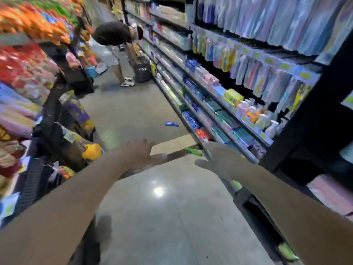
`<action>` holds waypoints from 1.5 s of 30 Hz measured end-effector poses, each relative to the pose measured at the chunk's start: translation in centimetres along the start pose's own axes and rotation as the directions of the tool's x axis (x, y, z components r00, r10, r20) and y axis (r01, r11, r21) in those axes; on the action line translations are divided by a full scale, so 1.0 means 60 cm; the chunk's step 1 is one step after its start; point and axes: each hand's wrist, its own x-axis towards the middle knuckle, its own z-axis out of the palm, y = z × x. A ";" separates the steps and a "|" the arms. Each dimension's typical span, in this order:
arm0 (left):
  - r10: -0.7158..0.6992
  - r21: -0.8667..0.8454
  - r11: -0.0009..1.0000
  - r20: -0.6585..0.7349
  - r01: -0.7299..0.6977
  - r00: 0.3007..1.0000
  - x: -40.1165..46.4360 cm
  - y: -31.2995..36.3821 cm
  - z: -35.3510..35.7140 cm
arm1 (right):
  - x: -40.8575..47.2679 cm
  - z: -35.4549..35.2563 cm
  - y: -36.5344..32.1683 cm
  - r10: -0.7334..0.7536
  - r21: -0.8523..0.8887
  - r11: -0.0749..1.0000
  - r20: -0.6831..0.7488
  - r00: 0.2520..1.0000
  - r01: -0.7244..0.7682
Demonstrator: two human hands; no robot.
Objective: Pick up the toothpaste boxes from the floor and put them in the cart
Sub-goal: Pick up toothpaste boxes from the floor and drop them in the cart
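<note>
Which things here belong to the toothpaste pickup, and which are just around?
Job:
blue box on floor
green box on floor
left hand, right hand, both empty

Around:
shelf stock
snack bags
another person
black basket

Two toothpaste boxes lie on the floor [172, 197] ahead of you: one box [193, 151] between your hands; the other box [171, 124] farther on; shelves [219, 104] run along your right.

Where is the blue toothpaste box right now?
In the head view, the blue toothpaste box lies on the floor mid-aisle, beside the right-hand shelves' bottom edge, beyond both hands.
</note>
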 end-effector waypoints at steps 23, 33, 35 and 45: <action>-0.159 -0.187 0.966 0.103 0.176 0.982 0.536 -0.250 -0.116 | 0.676 -0.112 0.006 -0.122 -0.113 0.984 0.148 0.981 0.139; -0.145 -0.176 0.969 0.148 0.171 0.978 0.782 -0.442 -0.159 | 0.971 -0.129 -0.077 -0.111 -0.127 0.983 0.177 0.978 0.134; -0.109 -0.166 0.977 0.146 0.133 0.983 0.837 -0.486 -0.180 | 1.030 -0.134 -0.101 -0.093 -0.124 0.986 0.166 0.982 0.115; 0.061 -0.134 0.990 0.225 -0.032 0.972 1.095 -0.637 -0.255 | 1.259 -0.168 -0.135 0.058 -0.081 0.996 0.147 0.987 -0.047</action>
